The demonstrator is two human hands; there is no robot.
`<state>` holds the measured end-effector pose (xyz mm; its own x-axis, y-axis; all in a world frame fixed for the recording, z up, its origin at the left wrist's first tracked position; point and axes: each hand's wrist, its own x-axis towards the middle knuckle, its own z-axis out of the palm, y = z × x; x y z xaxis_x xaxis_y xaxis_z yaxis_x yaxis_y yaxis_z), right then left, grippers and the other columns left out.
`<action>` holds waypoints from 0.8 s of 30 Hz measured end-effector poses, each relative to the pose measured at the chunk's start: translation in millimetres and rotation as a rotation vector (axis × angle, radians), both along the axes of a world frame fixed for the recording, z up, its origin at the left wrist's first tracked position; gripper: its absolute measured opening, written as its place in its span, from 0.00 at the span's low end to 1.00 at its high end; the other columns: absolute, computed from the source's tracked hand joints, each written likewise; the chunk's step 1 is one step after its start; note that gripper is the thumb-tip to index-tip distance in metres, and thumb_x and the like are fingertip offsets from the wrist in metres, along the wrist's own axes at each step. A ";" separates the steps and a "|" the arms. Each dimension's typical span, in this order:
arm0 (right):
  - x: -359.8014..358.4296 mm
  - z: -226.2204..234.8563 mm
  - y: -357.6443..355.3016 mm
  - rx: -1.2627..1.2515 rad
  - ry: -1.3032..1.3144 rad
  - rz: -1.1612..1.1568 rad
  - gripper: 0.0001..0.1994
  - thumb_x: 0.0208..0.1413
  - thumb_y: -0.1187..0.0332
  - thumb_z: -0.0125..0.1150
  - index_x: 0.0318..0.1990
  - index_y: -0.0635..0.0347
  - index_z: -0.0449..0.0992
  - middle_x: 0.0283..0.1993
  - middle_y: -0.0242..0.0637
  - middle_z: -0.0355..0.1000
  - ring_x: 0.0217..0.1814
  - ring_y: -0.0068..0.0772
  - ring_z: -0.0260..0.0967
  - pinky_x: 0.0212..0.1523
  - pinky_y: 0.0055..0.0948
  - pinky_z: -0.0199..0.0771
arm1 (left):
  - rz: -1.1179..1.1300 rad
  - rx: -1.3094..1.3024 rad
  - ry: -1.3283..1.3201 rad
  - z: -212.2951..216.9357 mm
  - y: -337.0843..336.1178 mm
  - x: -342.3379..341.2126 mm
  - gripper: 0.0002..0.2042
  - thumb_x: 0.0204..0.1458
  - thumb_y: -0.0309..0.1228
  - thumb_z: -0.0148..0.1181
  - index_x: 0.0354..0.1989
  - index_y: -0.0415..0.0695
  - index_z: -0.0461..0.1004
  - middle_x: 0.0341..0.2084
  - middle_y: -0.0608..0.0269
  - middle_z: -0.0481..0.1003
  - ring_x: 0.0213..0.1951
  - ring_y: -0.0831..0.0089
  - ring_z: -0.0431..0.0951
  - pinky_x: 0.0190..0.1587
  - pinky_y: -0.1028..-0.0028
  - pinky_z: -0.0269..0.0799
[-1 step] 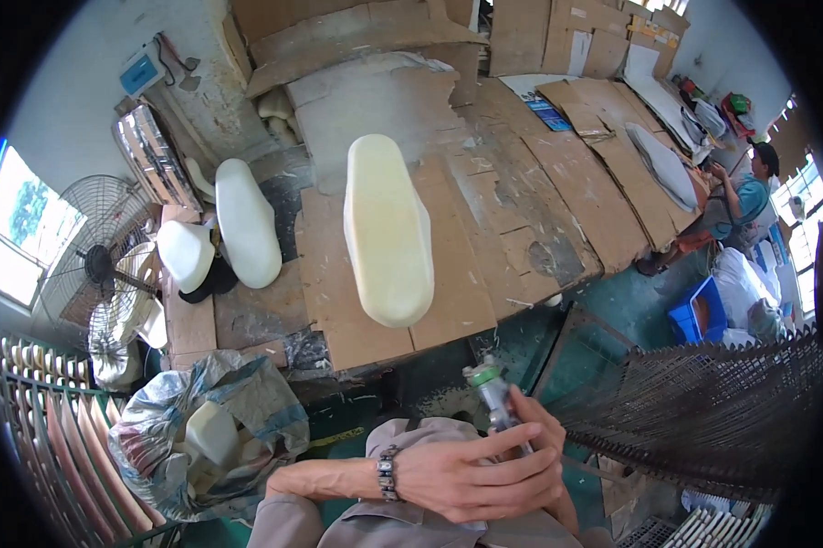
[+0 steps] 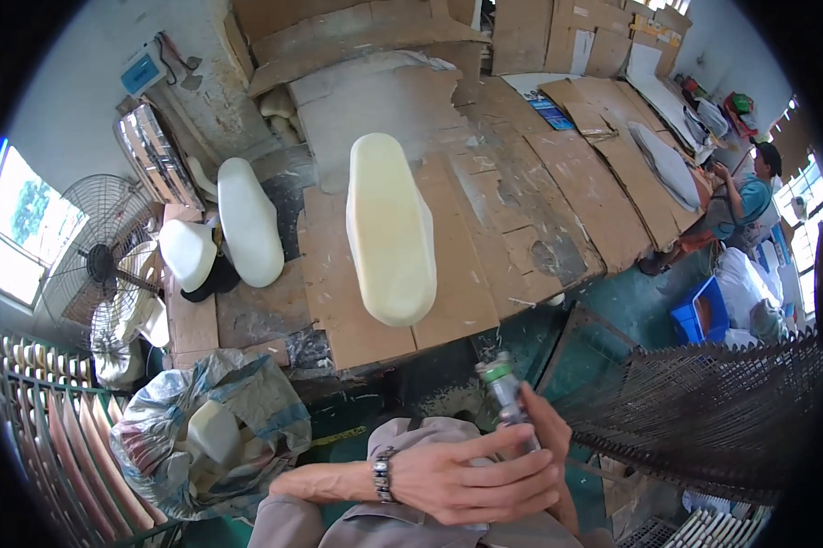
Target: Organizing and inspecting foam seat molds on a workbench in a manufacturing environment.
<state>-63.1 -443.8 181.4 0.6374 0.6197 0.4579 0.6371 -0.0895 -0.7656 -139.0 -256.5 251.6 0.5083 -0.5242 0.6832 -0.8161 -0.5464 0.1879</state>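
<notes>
In front of my waist is a metal spray gun (image 2: 504, 395) with a green ring near its nozzle, pointing away toward the table. My right hand (image 2: 548, 424) is closed round its body, partly hidden. Across the gun's rear and my right hand lies my left hand (image 2: 466, 481), fingers curved over them and a dark beaded bracelet on its wrist. Ahead, a long cream foam seat cushion (image 2: 393, 233) lies on the cardboard-covered table (image 2: 466, 301), apart from both hands. A whitish haze hangs over its far end.
White foam pieces (image 2: 249, 224) lie at the table's left, near a standing fan (image 2: 101, 260). A large plastic sack (image 2: 274, 416) holds foam at lower left, beside a rack (image 2: 87, 447). Dark mesh (image 2: 694, 411) spreads at right. Another person (image 2: 747, 196) sits far right.
The spray gun and my right hand have shifted very slightly right. The cushion and table appear shifted a few pixels with the view; both hands keep their hold.
</notes>
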 end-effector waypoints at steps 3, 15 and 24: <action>-2.6 2.6 -14.8 -0.097 0.096 -0.188 0.24 0.50 0.74 0.67 0.56 0.74 0.73 0.36 0.46 0.76 0.34 0.39 0.76 0.37 0.32 0.76 | 0.186 -0.194 0.095 -34.3 19.1 -10.2 0.16 0.49 0.30 0.64 0.47 0.42 0.79 0.45 0.58 0.79 0.49 0.60 0.79 0.59 0.58 0.73; 3.9 -4.2 -64.8 -0.123 0.147 -0.094 0.24 0.46 0.72 0.68 0.53 0.73 0.75 0.33 0.44 0.76 0.29 0.40 0.75 0.32 0.31 0.75 | 1.059 -0.381 1.170 -381.1 79.4 -139.5 0.11 0.50 0.30 0.65 0.41 0.44 0.82 0.36 0.55 0.81 0.39 0.56 0.81 0.43 0.65 0.77; 5.9 -7.5 -103.5 -0.192 0.286 0.034 0.26 0.42 0.72 0.69 0.53 0.72 0.76 0.37 0.46 0.77 0.35 0.41 0.76 0.38 0.32 0.75 | 1.500 -1.010 1.985 -466.5 25.6 -249.8 0.10 0.58 0.32 0.61 0.45 0.46 0.83 0.34 0.64 0.83 0.34 0.73 0.82 0.38 0.67 0.80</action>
<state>-57.2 -547.3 173.9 0.7002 0.7006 0.1371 0.4045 -0.2311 -0.8848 -388.8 -230.9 -215.0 0.0362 0.4327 -0.9008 0.9225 0.3322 0.1966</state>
